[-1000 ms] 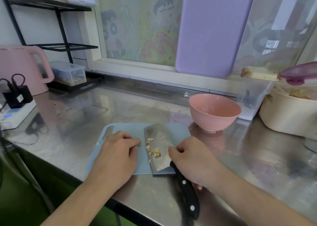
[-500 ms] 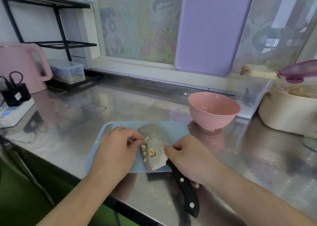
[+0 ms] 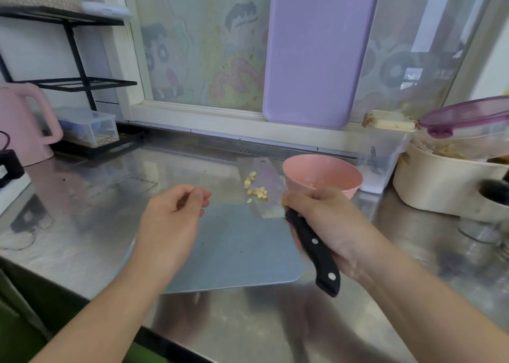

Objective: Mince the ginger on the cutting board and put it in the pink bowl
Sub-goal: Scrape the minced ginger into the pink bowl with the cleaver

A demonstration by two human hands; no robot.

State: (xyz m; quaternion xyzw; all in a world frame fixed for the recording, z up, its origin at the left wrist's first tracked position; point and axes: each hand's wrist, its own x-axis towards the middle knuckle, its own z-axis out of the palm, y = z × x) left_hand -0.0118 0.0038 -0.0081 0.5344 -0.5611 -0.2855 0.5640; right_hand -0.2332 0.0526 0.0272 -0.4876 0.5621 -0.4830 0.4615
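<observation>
Two hands up: right hand [image 3: 327,219] grips cleaver [image 3: 311,241] by black handle, minced ginger [image 3: 257,190] on flat blade just beside pink bowl [image 3: 322,176], left hand [image 3: 172,219] loosely curled, holding nothing, above cutting board [image 3: 237,247].

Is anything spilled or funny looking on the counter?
Nothing is spilled. The minced ginger sits on the flat knife blade, held up beside the pink bowl by the right hand. The cutting board lies a little crooked.

Pale minced ginger [image 3: 256,188] sits on the cleaver blade [image 3: 261,189] beside the pink bowl [image 3: 322,176], beyond the grey-blue cutting board [image 3: 237,247].
</observation>
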